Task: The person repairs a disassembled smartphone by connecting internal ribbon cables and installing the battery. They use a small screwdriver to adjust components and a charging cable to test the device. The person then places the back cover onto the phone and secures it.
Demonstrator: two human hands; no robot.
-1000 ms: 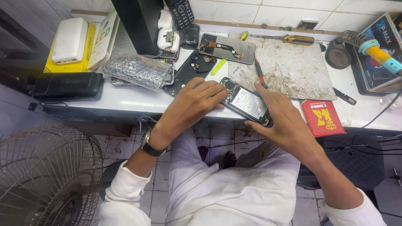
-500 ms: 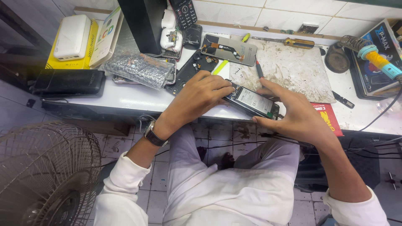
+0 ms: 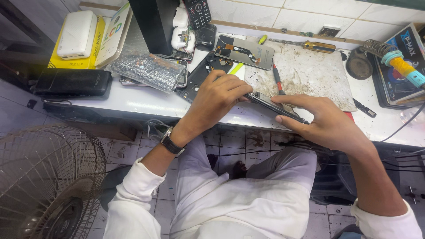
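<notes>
The left hand (image 3: 221, 95) is curled, its fingertips bunched and pinching the upper left end of a dark phone (image 3: 275, 106), with a wristwatch (image 3: 170, 141) on the wrist below it. The right hand (image 3: 325, 119) is half open: its fingers lie stretched along the phone's near edge and right end, the thumb tucked underneath, so the phone is gripped between both hands. The phone sits tilted, seen almost edge-on, just above the front edge of the white table (image 3: 146, 102) and over the person's lap. How much of its face or back is open cannot be made out at this angle, and its right end is hidden under the right fingers.

Just behind the phone lies a small red-handled tool (image 3: 277, 79) on a stained grey work mat (image 3: 310, 71). Further back are a loose display panel (image 3: 245, 52) and a yellow-handled screwdriver (image 3: 310, 45). Left of the left hand sits a silvery bag (image 3: 144, 71), then a black pouch (image 3: 73, 82) near the table's edge. A wire fan guard (image 3: 44, 186) fills the lower left corner, cut off by the frame.
</notes>
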